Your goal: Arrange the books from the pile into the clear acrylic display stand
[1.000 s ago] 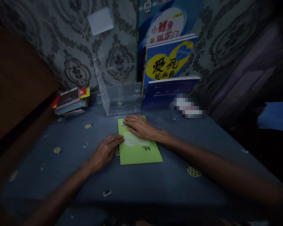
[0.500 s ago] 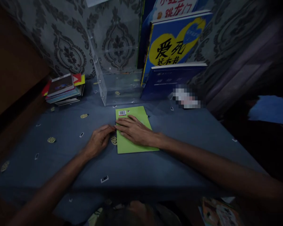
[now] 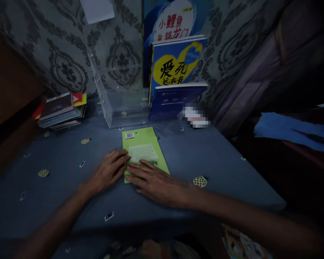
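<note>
A thin green book (image 3: 144, 138) lies flat on the table, back cover up, with a barcode at its far left corner and a pale text block in its middle. My right hand (image 3: 156, 183) rests flat over the near part of the cover, fingers stretched toward the left edge. Beside that edge, my left hand (image 3: 110, 169) touches the book with its fingertips, fingers extended and nothing gripped. The two hands' fingertips nearly meet. Part of the near end of the book is hidden under my right hand.
A clear acrylic stand (image 3: 108, 108) holds several upright books, among them a dark blue one (image 3: 175, 102). Left of it sits a stack of booklets (image 3: 61, 109). A blurred-out item (image 3: 196, 117) lies at right on the patterned tablecloth (image 3: 78, 187). Blue cloth (image 3: 286, 129) hangs beyond.
My right hand has slid down the book toward me, uncovering the text block. My left hand has spread its fingers onto the left edge. The camera view has shifted.
</note>
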